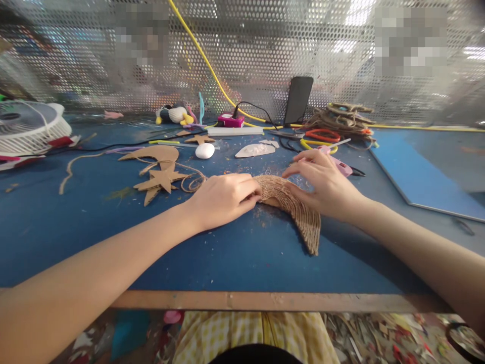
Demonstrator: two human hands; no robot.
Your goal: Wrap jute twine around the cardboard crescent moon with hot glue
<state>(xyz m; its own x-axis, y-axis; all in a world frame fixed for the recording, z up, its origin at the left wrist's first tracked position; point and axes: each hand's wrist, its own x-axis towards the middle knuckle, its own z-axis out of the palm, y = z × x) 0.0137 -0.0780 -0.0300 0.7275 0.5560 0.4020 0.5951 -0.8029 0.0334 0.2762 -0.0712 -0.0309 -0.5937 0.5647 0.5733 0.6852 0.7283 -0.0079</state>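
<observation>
A curved, crescent-like piece covered in rows of brown twine (303,216) lies on the blue table, its pointed end toward the front edge. My left hand (227,198) is closed on the piece's left end, fingertips pressed together there. Over its upper right side is my right hand (322,182), fingers apart, thumb and fingertips close to the twine rows. Left of my left hand are loose twine (194,182), cardboard stars (163,180) and a curved cardboard shape (161,153).
Behind are a white egg-shaped object (205,150), a pink glue gun (341,166), orange-handled scissors (322,135), an upright phone (298,100) and stacked twine pieces (337,119). A white fan (30,129) is left, a blue board (428,172) right.
</observation>
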